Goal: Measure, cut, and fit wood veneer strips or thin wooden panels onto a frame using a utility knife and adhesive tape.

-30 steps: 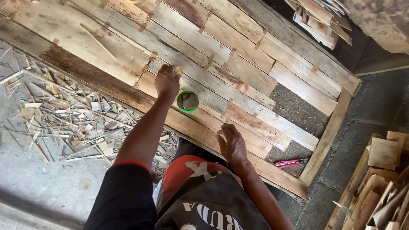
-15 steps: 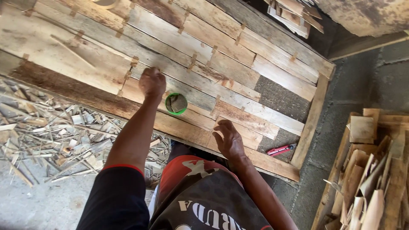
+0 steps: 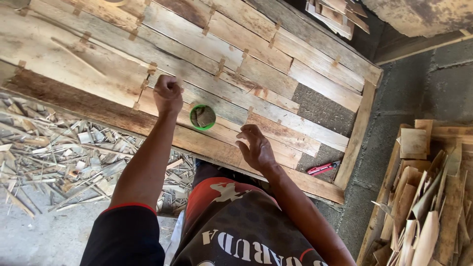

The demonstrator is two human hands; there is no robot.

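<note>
A person works over a panel of rough wooden planks (image 3: 256, 64), with a small green round container (image 3: 202, 117) sitting on the boards as the centre of the work. The left hand (image 3: 167, 93) is up and to the left of the container, its grip closed into a fist over a plank seam; whether it holds anything cannot be told. The right hand (image 3: 256, 148) hovers to the right of and just below the container, fingers spread and empty, close above the plank. The step in hand looks like fixing the planks together with small pieces from the container; any next move calls for a careful reach into it. Left of the container, beyond the panel's edge, lie wood scraps (image 3: 64, 152); to its right, a red tool (image 3: 322, 169).
</note>
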